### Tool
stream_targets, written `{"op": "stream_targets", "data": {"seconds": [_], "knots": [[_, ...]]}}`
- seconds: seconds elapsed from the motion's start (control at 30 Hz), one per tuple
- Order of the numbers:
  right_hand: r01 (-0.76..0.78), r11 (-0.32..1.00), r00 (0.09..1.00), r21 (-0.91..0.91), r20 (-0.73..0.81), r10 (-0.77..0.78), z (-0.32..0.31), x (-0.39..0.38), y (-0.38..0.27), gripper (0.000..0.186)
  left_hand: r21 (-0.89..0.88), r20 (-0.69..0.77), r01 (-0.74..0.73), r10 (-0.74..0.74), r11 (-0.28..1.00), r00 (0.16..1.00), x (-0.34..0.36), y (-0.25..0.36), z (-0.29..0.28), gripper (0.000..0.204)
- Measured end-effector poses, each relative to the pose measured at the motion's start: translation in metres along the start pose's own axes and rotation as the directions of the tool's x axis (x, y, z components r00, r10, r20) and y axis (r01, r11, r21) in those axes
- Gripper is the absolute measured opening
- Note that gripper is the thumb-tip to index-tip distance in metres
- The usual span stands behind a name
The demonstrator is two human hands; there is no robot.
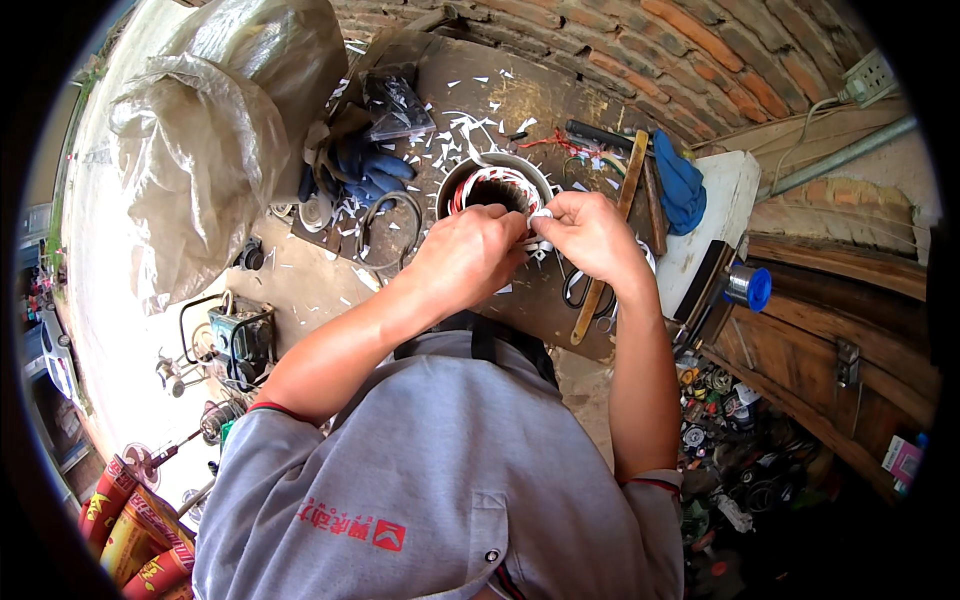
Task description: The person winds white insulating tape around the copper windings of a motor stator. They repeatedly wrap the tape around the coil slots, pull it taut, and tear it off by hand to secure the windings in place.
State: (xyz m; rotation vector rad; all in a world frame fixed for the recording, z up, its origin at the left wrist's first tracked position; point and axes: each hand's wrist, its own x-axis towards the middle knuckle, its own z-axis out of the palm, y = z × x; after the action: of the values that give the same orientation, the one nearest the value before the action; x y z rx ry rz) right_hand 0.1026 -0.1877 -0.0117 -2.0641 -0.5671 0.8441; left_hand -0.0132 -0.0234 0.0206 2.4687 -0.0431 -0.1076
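Looking down through the head view, both hands are seen meeting at the upper middle of the frame over a motor stator (495, 188), a round metal shell with a slotted core standing on a worn brown workbench (520, 90). The left hand (470, 255) is laid against the near rim of the stator with its fingers curled together; whether anything is gripped beneath them cannot be told. The fingers of the right hand (590, 232) are pinched on a small strip of white insulation paper (541, 214) at the stator's right edge.

Red and white windings are seen already laid around part of the core's mouth, so some of the lining and winding is judged done, while the strip in hand suggests more slots are left. White paper offcuts (462, 128) are scattered over the bench, thin and angular.

Just right of the hands a long wooden stick (607, 250) and black-handled scissors (578, 287) are lying. Blue gloves (372, 172) are found at the upper left of the stator, a blue cloth (680, 185) at the upper right, and a crumpled translucent plastic sack (225, 120) at the upper left of the frame. A curved red brick wall (650, 45) is seen behind.
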Motion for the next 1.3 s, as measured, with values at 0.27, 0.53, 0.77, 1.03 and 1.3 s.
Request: {"op": "stream_targets", "data": {"seconds": [0.27, 0.53, 0.77, 1.03, 1.3], "knots": [[-0.005, 1.0, 1.0, 0.02, 0.018, 0.004, -0.001, 0.002, -0.001, 0.023, 0.175, -0.062, -0.066, 0.078, 0.982, 0.995, 0.001, -0.007, 0.012, 0.017], [-0.02, 1.0, 0.998, 0.0, 0.063, 0.02, -0.006, 0.002, -0.004, 0.025, 0.086, -0.061, 0.075, -0.069, 0.993, 0.996, 0.001, 0.001, 0.009, 0.021], [0.016, 0.997, 0.996, -0.081, 0.09, -0.009, -0.012, 0.004, -0.01, 0.027, 0.089, -0.061, 0.131, -0.126, 0.987, 0.99, 0.006, 0.004, 0.0, 0.02], [-0.019, 0.981, 0.99, 0.191, 0.138, -0.008, -0.006, 0.0, -0.002, 0.021, 0.138, -0.143, 0.09, -0.07, 0.986, 0.987, -0.001, 0.008, 0.014, 0.017], [-0.067, 0.943, 0.973, 0.326, 0.229, -0.01, 0.001, -0.03, 0.003, 0.015, 0.033, -0.129, 0.0, 0.005, 0.999, 0.992, -0.006, -0.003, 0.008, 0.011]]}}
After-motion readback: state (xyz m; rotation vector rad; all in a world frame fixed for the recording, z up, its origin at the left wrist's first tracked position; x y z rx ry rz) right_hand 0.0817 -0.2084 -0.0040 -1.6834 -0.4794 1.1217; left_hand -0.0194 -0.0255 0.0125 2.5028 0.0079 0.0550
